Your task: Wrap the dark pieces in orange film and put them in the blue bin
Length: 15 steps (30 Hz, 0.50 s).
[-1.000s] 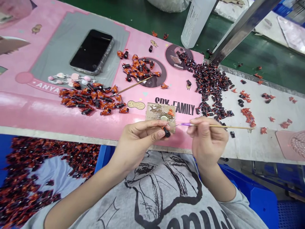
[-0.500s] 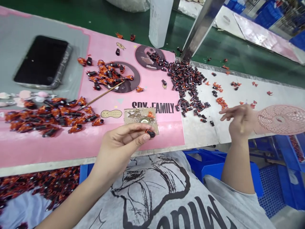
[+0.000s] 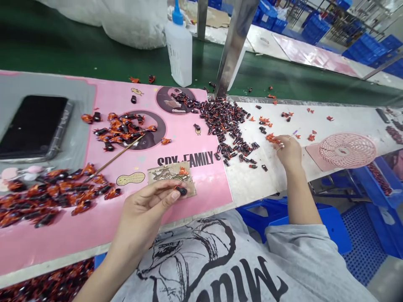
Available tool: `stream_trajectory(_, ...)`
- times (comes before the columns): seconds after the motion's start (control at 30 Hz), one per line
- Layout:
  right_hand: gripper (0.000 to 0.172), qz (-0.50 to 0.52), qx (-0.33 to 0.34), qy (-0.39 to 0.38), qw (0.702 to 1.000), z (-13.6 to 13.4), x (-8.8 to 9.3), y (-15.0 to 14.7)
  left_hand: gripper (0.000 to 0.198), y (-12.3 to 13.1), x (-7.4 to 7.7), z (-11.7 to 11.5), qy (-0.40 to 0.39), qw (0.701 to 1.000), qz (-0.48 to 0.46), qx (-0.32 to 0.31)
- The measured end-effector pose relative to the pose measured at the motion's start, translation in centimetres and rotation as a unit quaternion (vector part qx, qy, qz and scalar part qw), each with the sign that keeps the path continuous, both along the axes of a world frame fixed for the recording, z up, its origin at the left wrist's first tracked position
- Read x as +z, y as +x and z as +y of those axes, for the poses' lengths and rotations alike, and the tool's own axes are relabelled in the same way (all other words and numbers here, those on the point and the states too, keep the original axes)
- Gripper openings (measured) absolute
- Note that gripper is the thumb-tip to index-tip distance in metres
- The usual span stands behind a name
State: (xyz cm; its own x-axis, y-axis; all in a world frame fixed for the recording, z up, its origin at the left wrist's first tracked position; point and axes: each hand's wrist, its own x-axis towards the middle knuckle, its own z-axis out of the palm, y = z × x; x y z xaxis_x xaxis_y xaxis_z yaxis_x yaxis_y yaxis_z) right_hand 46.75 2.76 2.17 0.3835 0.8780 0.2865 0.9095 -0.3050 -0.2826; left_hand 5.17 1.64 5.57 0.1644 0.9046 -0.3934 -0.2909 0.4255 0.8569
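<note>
My left hand (image 3: 146,207) pinches a small black plastic part (image 3: 181,190) with an orange edge between thumb and fingertips. It is held just over a glue-smeared card (image 3: 190,189), on which a small orange piece (image 3: 183,170) lies. My right hand (image 3: 289,152) reaches over the white tabletop, its fingertips at a cluster of small orange pieces (image 3: 270,137). A thin stick with a purplish end (image 3: 295,132) sticks out from that hand; whether the fingertips also grip an orange piece is hard to see. Left of it lies a heap of black parts (image 3: 224,117).
Joined orange-and-black pieces (image 3: 78,191) lie in piles at left, with a brown stick (image 3: 118,155) across them. A phone (image 3: 33,126) rests beyond. A blue-capped bottle (image 3: 179,50) and a metal post (image 3: 234,46) stand behind. A pink round fan (image 3: 346,150) lies right.
My right hand has come down from above the table to the orange pieces, its fingers closing in. My left hand still holds the black part. The view has shifted.
</note>
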Motion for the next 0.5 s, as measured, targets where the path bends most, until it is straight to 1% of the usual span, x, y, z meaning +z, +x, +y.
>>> stream_trajectory(0.1,0.021,0.015,0.006,-0.018,1.0,1.1,-0.6,0.3,0.032,0.0,-0.1,0.1,-0.008,1.0,0.005,0.003)
stream_trajectory(0.17,0.019,0.029,0.005,-0.016,0.999,1.4,-0.7,0.2,0.031,0.0,-0.3,0.0,-0.005,1.0,0.008,0.006)
stream_trajectory(0.27,0.011,0.061,-0.002,0.007,0.998,1.2,-0.6,0.0,0.028,0.0,-0.6,0.1,0.006,1.0,0.004,0.007)
stream_trajectory(0.33,0.01,0.091,-0.01,0.033,0.995,0.9,-0.4,0.0,0.026,0.0,-0.7,0.1,0.013,1.0,-0.004,-0.001)
stream_trajectory(0.4,0.015,0.127,-0.017,0.067,0.989,0.6,-0.1,-0.1,0.024,-0.1,-0.9,0.2,0.017,1.0,-0.014,-0.019)
stream_trajectory(0.5,0.033,0.191,-0.011,0.123,0.974,-0.3,0.6,-1.3,0.022,0.1,-0.9,0.3,0.015,0.999,-0.01,-0.039)
